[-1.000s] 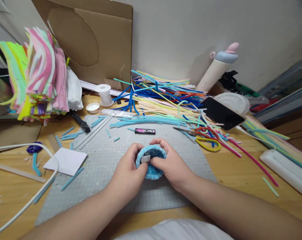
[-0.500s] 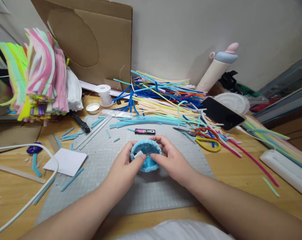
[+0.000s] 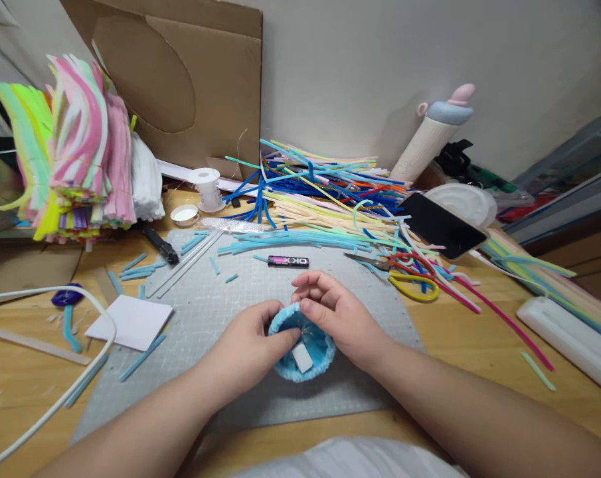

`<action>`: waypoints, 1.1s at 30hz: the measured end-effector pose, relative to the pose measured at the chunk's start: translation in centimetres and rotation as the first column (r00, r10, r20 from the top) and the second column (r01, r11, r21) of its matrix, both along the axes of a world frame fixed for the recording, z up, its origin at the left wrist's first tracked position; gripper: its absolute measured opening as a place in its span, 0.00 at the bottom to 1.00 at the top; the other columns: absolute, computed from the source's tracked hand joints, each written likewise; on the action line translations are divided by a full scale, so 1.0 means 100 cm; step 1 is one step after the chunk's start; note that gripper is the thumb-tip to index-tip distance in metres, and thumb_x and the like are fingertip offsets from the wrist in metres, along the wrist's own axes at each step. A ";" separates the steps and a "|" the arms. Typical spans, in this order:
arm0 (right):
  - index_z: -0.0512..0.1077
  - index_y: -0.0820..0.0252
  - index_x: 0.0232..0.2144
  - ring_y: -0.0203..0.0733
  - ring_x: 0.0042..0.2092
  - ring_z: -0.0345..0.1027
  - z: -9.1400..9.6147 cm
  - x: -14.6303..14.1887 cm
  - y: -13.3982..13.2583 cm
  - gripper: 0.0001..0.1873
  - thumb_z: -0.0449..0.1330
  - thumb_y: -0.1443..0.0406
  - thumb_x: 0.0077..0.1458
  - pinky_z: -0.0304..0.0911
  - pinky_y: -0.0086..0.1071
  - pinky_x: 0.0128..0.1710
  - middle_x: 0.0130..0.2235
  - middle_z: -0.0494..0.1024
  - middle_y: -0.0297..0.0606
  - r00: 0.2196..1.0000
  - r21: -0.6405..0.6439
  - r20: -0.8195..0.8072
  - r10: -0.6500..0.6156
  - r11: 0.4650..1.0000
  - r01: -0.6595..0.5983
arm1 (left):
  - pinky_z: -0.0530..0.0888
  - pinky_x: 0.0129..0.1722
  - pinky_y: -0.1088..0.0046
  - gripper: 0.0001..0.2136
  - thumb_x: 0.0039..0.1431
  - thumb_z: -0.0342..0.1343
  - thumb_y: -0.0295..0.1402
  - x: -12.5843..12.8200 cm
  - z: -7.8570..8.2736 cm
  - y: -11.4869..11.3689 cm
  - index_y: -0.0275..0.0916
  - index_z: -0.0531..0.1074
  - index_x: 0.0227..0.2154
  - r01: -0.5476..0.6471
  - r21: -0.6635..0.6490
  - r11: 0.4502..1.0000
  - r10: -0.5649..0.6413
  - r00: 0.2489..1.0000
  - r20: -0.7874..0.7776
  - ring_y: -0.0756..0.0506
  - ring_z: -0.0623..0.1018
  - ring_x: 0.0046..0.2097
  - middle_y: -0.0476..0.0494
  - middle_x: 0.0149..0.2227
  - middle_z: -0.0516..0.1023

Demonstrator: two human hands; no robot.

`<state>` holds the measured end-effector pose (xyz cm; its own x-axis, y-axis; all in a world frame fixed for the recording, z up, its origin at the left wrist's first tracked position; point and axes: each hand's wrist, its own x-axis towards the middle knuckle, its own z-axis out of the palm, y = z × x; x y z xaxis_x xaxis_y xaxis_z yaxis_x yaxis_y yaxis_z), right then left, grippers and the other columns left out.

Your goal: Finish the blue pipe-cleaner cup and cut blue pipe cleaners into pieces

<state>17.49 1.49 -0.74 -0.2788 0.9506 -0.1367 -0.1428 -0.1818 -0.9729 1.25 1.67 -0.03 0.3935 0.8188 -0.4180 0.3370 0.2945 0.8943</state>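
Observation:
A small light-blue fuzzy bowl (image 3: pixel 281 369), looking made of pipe cleaners, is tilted with its hollow side toward me above the cutting mat. Inside it lie a small white block (image 3: pixel 301 357) and thin wire strands gathered near the middle. My left hand (image 3: pixel 253 342) grips the bowl's left side, thumb over the rim and inside. Around the upper right side curls my right hand (image 3: pixel 340 318), its thumb against the rim and its fingers loosely bent beyond it. The right fingertips' contact with the bowl is unclear.
A grey cutting mat (image 3: pixel 195 358) lies below. Beyond the hands are a small OKX-marked tube (image 3: pixel 288 262), scissors (image 3: pixel 410 279), a phone (image 3: pixel 444 226) and heaped pipe cleaners (image 3: pixel 325 186). White paper (image 3: pixel 133 322) and a white cable (image 3: pixel 88 372) are at left, a white power strip (image 3: pixel 564 338) at right.
The bowl has moved down and right, toward me, and turned. The white block now sits lower in it, more exposed. My right thumb has shifted from inside the bowl to its rim.

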 end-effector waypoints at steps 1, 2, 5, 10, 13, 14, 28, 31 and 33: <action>0.64 0.57 0.41 0.37 0.37 0.65 0.000 0.000 0.000 0.17 0.59 0.56 0.51 0.61 0.30 0.37 0.35 0.68 0.34 1.000 0.022 0.013 -0.011 1.000 0.011 | 0.61 0.15 0.81 0.09 0.50 0.56 0.38 0.000 -0.001 0.000 0.39 0.64 0.24 -0.031 0.028 0.999 0.031 0.999 -0.014 0.54 0.64 0.19 0.55 0.20 0.64; 0.64 0.57 0.41 0.37 0.38 0.64 0.000 0.000 -0.001 0.16 0.58 0.57 0.53 0.60 0.30 0.38 0.37 0.68 0.35 0.999 0.045 0.031 -0.030 0.999 0.029 | 0.60 0.14 0.81 0.09 0.50 0.55 0.38 0.000 -0.002 0.000 0.39 0.64 0.25 -0.076 0.047 0.996 0.077 0.997 -0.023 0.54 0.63 0.18 0.55 0.19 0.64; 0.63 0.56 0.43 0.37 0.38 0.64 0.000 -0.002 -0.001 0.15 0.58 0.62 0.51 0.61 0.30 0.37 0.38 0.68 0.34 0.995 0.035 0.094 -0.033 0.999 0.030 | 0.61 0.13 0.79 0.08 0.53 0.53 0.39 0.001 -0.003 0.000 0.40 0.65 0.29 -0.185 0.044 0.982 0.185 0.983 -0.016 0.53 0.64 0.17 0.56 0.20 0.64; 0.65 0.57 0.35 0.35 0.32 0.61 -0.001 -0.007 -0.001 0.08 0.56 0.68 0.48 0.59 0.28 0.32 0.30 0.67 0.29 0.978 -0.014 0.208 -0.010 1.000 0.013 | 0.63 0.15 0.77 0.10 0.55 0.51 0.42 0.001 -0.003 -0.001 0.40 0.66 0.30 -0.167 0.098 0.981 0.174 0.983 -0.061 0.51 0.67 0.19 0.54 0.22 0.65; 0.66 0.58 0.32 0.35 0.31 0.60 -0.003 -0.007 -0.002 0.05 0.56 0.67 0.48 0.58 0.28 0.32 0.28 0.66 0.28 0.977 0.010 0.211 -0.015 1.000 0.013 | 0.62 0.18 0.78 0.09 0.55 0.51 0.40 0.002 -0.002 -0.002 0.40 0.66 0.27 -0.154 0.191 0.969 0.173 0.981 -0.089 0.52 0.65 0.20 0.55 0.21 0.64; 0.66 0.58 0.31 0.34 0.30 0.60 -0.003 -0.007 -0.002 0.04 0.56 0.66 0.49 0.58 0.28 0.31 0.28 0.66 0.28 0.979 0.006 0.202 -0.017 1.000 0.017 | 0.62 0.19 0.78 0.08 0.55 0.51 0.39 0.002 -0.002 -0.002 0.40 0.66 0.27 -0.148 0.202 0.968 0.168 0.982 -0.088 0.52 0.65 0.20 0.55 0.20 0.63; 0.67 0.61 0.30 0.33 0.28 0.59 -0.005 -0.007 -0.001 0.07 0.58 0.66 0.45 0.58 0.28 0.29 0.26 0.66 0.28 0.983 -0.081 0.183 -0.011 0.996 0.026 | 0.63 0.23 0.78 0.07 0.53 0.53 0.36 0.003 -0.005 0.003 0.37 0.67 0.28 -0.145 0.148 0.978 0.151 0.988 -0.029 0.53 0.65 0.24 0.54 0.22 0.64; 0.66 0.59 0.31 0.33 0.28 0.59 -0.003 -0.006 -0.002 0.08 0.57 0.67 0.45 0.58 0.27 0.28 0.26 0.65 0.27 0.981 -0.051 0.192 -0.010 0.998 0.020 | 0.64 0.24 0.78 0.08 0.52 0.54 0.37 0.002 -0.005 0.003 0.38 0.67 0.28 -0.141 0.184 0.973 0.148 0.989 -0.027 0.52 0.67 0.26 0.54 0.24 0.66; 0.65 0.58 0.36 0.34 0.32 0.62 -0.001 -0.007 -0.002 0.13 0.58 0.67 0.44 0.60 0.28 0.32 0.31 0.67 0.28 0.994 -0.056 0.103 -0.029 0.998 0.035 | 0.64 0.22 0.78 0.09 0.53 0.54 0.38 0.002 -0.007 0.003 0.38 0.67 0.30 -0.191 0.163 0.968 0.191 0.981 0.017 0.52 0.67 0.25 0.53 0.24 0.66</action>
